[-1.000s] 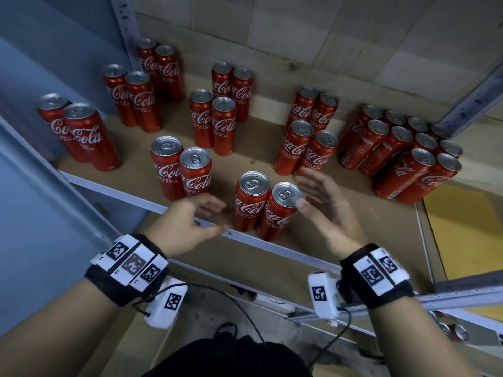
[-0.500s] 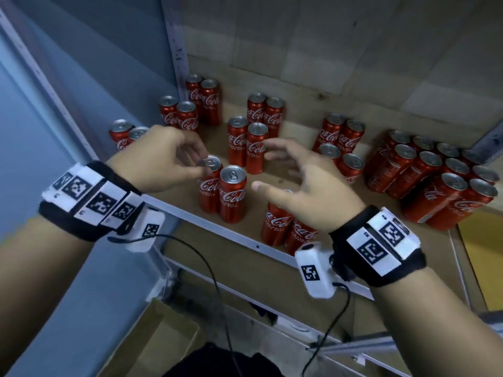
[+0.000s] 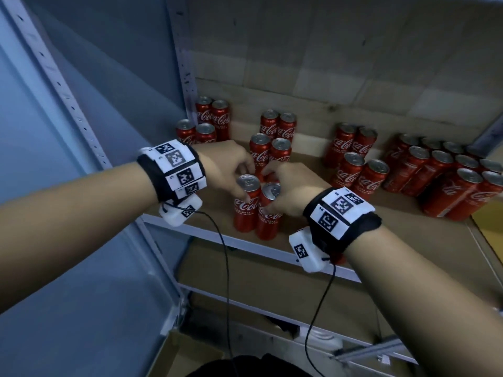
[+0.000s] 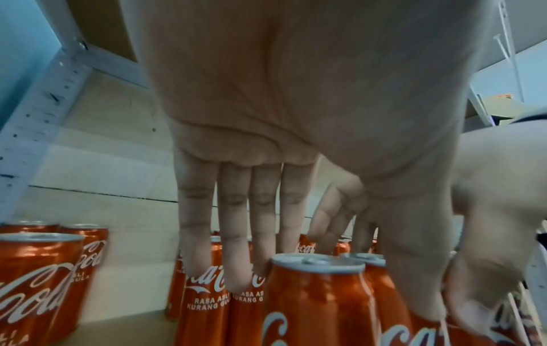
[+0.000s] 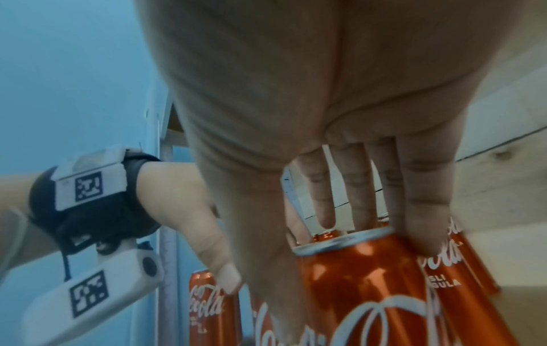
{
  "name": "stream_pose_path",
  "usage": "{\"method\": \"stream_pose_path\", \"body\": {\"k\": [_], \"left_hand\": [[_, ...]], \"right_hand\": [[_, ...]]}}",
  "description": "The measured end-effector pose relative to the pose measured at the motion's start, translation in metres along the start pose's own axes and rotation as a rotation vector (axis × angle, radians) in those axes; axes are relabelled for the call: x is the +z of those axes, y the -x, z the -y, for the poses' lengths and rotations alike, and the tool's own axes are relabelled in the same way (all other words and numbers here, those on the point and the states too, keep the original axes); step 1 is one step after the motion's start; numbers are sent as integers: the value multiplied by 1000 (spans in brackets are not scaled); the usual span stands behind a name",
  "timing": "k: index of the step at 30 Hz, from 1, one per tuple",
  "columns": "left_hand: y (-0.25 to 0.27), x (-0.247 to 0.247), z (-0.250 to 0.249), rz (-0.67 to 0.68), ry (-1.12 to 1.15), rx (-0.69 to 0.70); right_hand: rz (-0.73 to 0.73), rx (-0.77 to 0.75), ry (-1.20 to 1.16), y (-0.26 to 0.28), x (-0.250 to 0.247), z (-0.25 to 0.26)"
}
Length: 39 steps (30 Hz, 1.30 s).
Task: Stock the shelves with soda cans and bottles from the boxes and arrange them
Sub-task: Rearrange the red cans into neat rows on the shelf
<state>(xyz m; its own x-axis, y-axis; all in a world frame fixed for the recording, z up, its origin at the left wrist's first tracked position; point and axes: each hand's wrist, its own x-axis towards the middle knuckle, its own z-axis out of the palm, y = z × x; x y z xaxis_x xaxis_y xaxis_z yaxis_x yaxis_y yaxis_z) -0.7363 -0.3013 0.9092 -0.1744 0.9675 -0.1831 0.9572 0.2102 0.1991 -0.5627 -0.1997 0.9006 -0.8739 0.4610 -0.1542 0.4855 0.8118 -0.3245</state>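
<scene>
At the shelf's point(image 3: 313, 248) near edge, the front pair of cans point(image 3: 257, 206) now has both hands on it: left hand point(image 3: 227, 170) gripping the left can, right hand point(image 3: 288, 190) the right one. A second ago both hovered empty, so arranging this pair has begun.

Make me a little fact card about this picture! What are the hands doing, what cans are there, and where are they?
Place: wooden shelf in a metal rack
Left hand: grips the top of the left front can, fingers behind, thumb in front
Right hand: grips the right front can beside it
Front cans: upright, side by side near the shelf's front edge
Other cans: red cola pairs behind; a packed cluster at the right
Below: a cardboard box
</scene>
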Motion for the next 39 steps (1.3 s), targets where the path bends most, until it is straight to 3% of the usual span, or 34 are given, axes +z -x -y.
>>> {"method": "stream_pose_path", "body": {"k": [7,19,25,39], "left_hand": [[-16,11,9,70,-6,122],[12,7,63,69,-141,26],[20,6,82,36,-96,0],[13,10,86,64,110,49]], "right_hand": [[84,85,107,-16,6,6],[67,24,27,-39,22,40],[67,-26,24,-54,30,62],[93,-46,-13,-49,28,54]]}}
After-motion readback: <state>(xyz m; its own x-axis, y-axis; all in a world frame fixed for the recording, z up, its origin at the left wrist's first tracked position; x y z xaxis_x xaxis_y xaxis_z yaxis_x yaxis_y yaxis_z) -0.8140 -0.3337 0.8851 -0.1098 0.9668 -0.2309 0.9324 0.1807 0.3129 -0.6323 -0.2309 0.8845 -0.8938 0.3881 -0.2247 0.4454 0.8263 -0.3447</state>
